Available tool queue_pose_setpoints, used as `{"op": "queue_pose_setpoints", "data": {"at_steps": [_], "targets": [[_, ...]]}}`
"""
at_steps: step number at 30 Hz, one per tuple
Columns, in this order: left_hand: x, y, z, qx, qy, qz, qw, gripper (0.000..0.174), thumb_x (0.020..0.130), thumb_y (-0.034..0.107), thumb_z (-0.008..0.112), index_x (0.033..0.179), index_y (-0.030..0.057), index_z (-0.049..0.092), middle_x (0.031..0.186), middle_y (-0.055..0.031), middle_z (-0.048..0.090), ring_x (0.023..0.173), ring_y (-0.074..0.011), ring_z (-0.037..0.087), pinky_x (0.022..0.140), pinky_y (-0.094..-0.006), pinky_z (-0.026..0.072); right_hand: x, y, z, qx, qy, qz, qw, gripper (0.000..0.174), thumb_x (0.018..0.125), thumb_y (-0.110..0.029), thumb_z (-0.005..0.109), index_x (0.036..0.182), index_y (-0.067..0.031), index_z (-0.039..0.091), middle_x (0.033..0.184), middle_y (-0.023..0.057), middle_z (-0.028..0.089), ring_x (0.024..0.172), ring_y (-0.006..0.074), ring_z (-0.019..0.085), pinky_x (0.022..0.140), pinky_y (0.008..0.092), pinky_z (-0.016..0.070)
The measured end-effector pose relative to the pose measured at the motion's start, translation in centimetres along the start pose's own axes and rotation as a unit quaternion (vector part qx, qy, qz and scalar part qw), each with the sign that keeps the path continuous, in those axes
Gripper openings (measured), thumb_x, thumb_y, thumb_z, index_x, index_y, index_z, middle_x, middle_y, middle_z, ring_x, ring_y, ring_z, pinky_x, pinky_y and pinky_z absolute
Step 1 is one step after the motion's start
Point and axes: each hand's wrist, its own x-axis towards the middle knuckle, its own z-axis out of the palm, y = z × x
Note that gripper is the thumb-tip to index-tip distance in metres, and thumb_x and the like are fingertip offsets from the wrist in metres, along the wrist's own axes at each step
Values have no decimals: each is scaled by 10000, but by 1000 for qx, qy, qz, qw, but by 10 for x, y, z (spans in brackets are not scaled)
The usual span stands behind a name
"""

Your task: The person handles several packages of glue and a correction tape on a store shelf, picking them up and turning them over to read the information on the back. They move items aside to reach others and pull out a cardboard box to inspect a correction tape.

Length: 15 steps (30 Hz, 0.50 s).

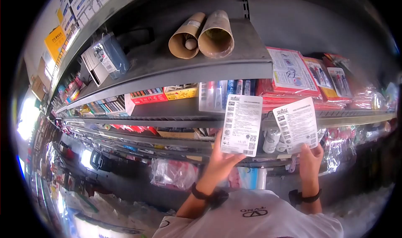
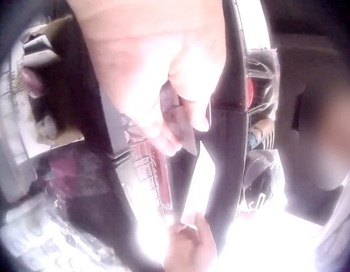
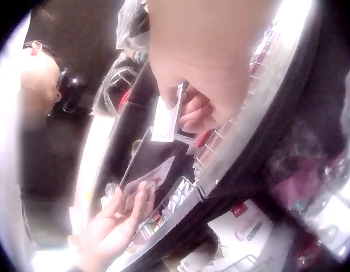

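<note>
My left hand (image 1: 221,164) holds a white printed card (image 1: 241,125) upright by its lower left side. Small pictures, lines of text, a QR code and a barcode show on its face. In the left wrist view the card (image 2: 179,122) sits between thumb and fingers. My right hand (image 1: 310,160) pinches a second, similar white card (image 1: 296,124) at its bottom edge, thumb on the printed face. This one leans a little to the left. A gap separates the two cards, both in front of the shelf. In the right wrist view the second card (image 3: 166,120) is seen at an angle.
Two cardboard tubes (image 1: 216,34) lie on the upper shelf (image 1: 247,62). Behind the cards, stacked red-edged packs (image 1: 293,72) and a clear box of pens (image 1: 212,96) stand on the shelf below. Red and yellow boxes (image 1: 163,94) sit to the left. Plastic-wrapped goods (image 1: 173,173) lie lower down.
</note>
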Motion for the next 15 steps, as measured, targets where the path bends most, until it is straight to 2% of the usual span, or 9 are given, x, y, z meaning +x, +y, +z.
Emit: {"op": "queue_pose_setpoints", "data": {"at_steps": [1, 4, 7, 8, 10, 12, 13, 14, 15], "targets": [[1, 0, -1, 18, 7, -7, 1000, 935, 820, -186, 640, 1589, 71, 174, 1502, -108, 455, 1304, -208, 533, 1031, -362, 500, -1, -1, 0, -8, 21, -9, 1000, 352, 932, -83, 729, 1231, 55, 607, 1126, 72, 697, 995, 120, 644, 874, 265, 504], [1, -7, -7, 85, 26, 72, 993, 766, 885, -62, 701, 1523, 25, 286, 1415, -130, 513, 1237, -208, 567, 1026, -352, 493, -3, -4, 1, -36, 61, -47, 996, 324, 938, -49, 709, 1226, 59, 605, 1133, 60, 686, 1005, 108, 631, 895, 247, 485], [-5, -2, -15, -39, 52, -27, 998, 651, 893, -68, 682, 1471, 3, 392, 1326, -135, 585, 1142, -202, 619, 955, -326, 534, -1, -9, -9, -82, 79, -126, 985, 284, 925, 17, 684, 1195, 61, 606, 1119, 68, 675, 999, 125, 637, 887, 260, 499], [-6, -1, -17, -60, 65, -15, 996, 553, 907, -87, 637, 1426, -8, 462, 1271, -147, 630, 1101, -230, 653, 916, -346, 570, 1, -11, -14, -107, 88, -159, 978, 265, 912, 54, 674, 1169, 62, 607, 1105, 77, 669, 996, 143, 646, 882, 277, 514], [-5, 5, -15, -94, 60, 24, 993, 492, 951, -41, 594, 1421, -11, 451, 1355, -180, 587, 1194, -301, 631, 1001, -469, 565, 5, -35, -5, -281, 36, -387, 877, 264, 860, 106, 673, 1114, 59, 616, 1073, 130, 663, 1019, 262, 686, 896, 367, 557], [-6, 11, -18, -130, 27, 33, 991, 486, 968, -16, 588, 1432, -8, 443, 1364, -181, 585, 1201, -285, 631, 993, -439, 574, 5, -52, -18, -390, -37, -520, 759, 304, 784, 147, 692, 1062, 43, 626, 1062, 185, 649, 1055, 379, 688, 906, 471, 579], [-9, 2, -28, -132, 65, 50, 988, 472, 983, 11, 588, 1432, -1, 444, 1366, -181, 587, 1179, -261, 648, 954, -389, 596, 3, -57, -21, -428, -60, -554, 712, 330, 739, 133, 744, 1031, 18, 639, 1069, 185, 653, 1073, 394, 683, 918, 519, 583], [-11, -2, -37, -139, 98, 45, 984, 456, 990, 35, 595, 1423, 6, 455, 1356, -178, 595, 1147, -245, 667, 908, -357, 613, 4, -60, -18, -438, -71, -592, 673, 303, 741, 89, 788, 993, -3, 647, 1092, 155, 657, 1082, 371, 678, 958, 535, 573], [-11, 0, -39, -145, 82, 42, 985, 457, 992, 36, 593, 1427, 11, 455, 1356, -172, 596, 1134, -240, 673, 891, -342, 617, 1, -61, -20, -449, -70, -599, 659, 291, 747, 67, 796, 987, -19, 655, 1101, 137, 660, 1094, 357, 674, 973, 535, 566]]}}
